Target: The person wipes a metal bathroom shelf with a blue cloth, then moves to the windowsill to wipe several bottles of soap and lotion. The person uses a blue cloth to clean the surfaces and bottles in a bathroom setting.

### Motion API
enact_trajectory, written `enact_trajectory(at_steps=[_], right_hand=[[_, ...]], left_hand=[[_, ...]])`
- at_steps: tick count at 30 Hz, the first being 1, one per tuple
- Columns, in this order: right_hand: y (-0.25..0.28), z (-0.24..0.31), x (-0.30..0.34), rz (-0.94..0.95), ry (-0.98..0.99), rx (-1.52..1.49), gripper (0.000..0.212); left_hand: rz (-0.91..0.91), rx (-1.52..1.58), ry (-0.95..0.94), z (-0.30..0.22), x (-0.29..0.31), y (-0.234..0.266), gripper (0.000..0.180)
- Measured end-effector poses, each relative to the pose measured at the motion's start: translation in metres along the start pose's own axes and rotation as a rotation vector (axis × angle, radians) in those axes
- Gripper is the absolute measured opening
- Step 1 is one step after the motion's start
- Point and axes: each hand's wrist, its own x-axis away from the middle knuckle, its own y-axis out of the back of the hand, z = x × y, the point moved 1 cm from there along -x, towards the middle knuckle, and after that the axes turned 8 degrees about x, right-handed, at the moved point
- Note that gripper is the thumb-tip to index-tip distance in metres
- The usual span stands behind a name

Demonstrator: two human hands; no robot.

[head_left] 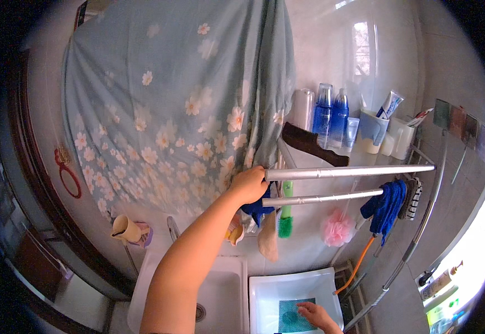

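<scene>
My left hand is up at the left end of a metal rack's rails, its fingers curled in. Just below it bunches a dark blue cloth, which the hand appears to grip; the fingertips are partly hidden. My right hand is low, over a white basin beside the sink. Its fingers are loosely apart and nothing shows in them. Beneath that hand a green mesh piece lies in the basin.
A floral curtain hangs behind my left arm. Blue bottles, a brown comb and toothbrush cups stand or lie on the shelf. A blue towel, green brush and pink bath puff hang below. The sink is left.
</scene>
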Motion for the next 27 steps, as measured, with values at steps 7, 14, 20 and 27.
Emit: enact_trajectory(at_steps=[7,14,20,27], right_hand=[[-0.008,-0.009,-0.006,0.038,0.056,0.102,0.037],[-0.005,0.009,-0.006,0.011,0.081,0.115,0.036],[-0.014,-0.011,-0.005,0.009,0.025,0.034,0.036],[-0.008,-0.026,0.004,0.001,-0.031,-0.024,0.039]], left_hand=[[-0.068,0.077,-0.161,-0.005,0.027,0.001,0.027],[-0.083,-0.144,-0.171,-0.013,0.004,-0.002,0.023],[0.069,-0.061,-0.198,0.002,-0.004,-0.007,0.03],[0.195,0.175,-0.088,-0.01,0.013,0.012,0.04]])
